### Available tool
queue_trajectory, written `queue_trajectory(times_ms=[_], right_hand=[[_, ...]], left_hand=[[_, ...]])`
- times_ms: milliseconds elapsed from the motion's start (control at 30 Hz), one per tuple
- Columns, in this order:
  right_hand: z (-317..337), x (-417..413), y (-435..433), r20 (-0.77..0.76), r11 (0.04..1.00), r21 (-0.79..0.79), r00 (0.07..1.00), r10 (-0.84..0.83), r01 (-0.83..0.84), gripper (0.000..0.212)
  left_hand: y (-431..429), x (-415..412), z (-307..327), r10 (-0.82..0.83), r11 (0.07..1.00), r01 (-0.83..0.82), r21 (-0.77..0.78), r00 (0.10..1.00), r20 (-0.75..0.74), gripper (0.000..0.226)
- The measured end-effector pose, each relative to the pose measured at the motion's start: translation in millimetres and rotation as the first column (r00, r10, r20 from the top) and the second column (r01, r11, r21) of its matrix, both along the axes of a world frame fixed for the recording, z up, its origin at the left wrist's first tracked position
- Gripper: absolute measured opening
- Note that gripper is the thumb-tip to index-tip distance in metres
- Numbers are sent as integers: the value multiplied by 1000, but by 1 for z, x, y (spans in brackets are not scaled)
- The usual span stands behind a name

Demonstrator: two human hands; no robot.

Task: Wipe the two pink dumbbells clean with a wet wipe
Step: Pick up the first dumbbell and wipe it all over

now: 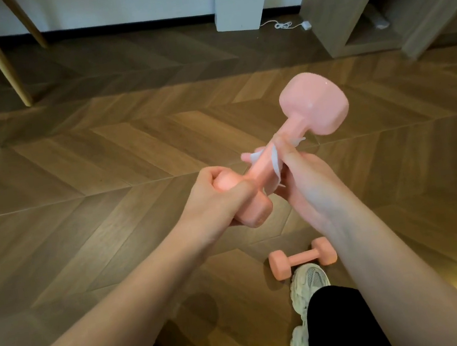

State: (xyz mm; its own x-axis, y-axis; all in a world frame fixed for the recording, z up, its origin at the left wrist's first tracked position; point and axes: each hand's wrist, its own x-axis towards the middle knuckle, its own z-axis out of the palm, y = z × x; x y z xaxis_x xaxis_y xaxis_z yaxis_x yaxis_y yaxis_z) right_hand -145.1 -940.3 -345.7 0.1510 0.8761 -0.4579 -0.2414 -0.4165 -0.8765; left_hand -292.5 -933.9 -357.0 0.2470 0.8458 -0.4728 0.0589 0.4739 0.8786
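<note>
The left hand [213, 201] is closed around the near head of a pink dumbbell [291, 145] held in the air. The right hand [299, 180] pinches a white wet wipe [274, 163] wrapped around its handle. The second dumbbell [302, 257] lies on the floor [101, 162], touching a white sneaker [309, 282].

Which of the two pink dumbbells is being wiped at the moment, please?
The raised dumbbell: the left hand grips one end while the right hand wraps the wet wipe round its handle. The other dumbbell lies untouched on the floor.
</note>
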Motion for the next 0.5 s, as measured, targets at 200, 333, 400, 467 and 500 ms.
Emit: queue_trajectory(times_ms=[200,333,400,467,500], right_hand=[[11,0,2,-368,926,26,865,-341,376,17],[12,8,2,-475,885,10,781,-405,465,34],[11,10,0,-493,916,16,800,-342,401,32],[11,12,-2,-525,953,27,816,-242,300,32],[11,12,-3,-547,966,33,814,-196,255,36]], left_hand=[[0,4,-3,-15,975,69,211,968,-249,62],[-1,7,-2,-8,959,89,269,957,-290,62],[0,7,-2,2,968,68,240,960,-281,63],[2,5,-3,11,976,50,210,960,-280,63],[3,2,-3,15,979,43,201,960,-280,63]])
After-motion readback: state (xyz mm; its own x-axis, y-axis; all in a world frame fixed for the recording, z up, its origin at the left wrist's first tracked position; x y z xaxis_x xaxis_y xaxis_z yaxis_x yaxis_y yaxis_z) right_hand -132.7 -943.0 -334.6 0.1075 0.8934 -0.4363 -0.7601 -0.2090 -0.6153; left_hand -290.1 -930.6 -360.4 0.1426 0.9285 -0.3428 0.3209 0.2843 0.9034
